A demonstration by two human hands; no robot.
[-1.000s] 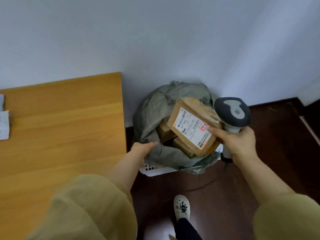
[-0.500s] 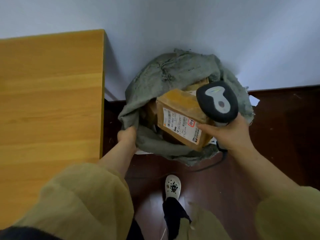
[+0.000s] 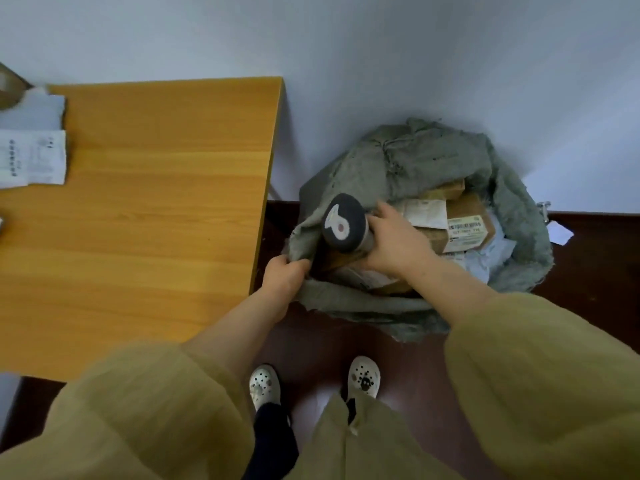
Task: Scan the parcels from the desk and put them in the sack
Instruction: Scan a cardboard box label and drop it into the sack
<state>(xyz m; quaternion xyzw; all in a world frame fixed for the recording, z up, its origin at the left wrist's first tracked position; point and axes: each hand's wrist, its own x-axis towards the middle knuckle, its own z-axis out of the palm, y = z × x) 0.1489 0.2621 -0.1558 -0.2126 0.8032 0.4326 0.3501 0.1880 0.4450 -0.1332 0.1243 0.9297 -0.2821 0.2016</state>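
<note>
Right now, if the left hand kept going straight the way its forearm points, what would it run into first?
The left hand already grips the sack at its near-left rim. Going on up and right, it would likely meet the scanner held in the right hand, though depth is unclear from this view.

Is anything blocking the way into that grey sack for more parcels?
Nothing visible does. The left hand holds the grey cloth sack's rim open; the right hand, gripping the dark handheld scanner, hovers over brown cardboard parcels inside.

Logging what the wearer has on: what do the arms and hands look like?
Both arms wear loose, wide sleeves of olive-khaki cloth, ending short so the forearms are bare. The left hand and right hand are bare: no gloves, rings or watch visible.
</note>
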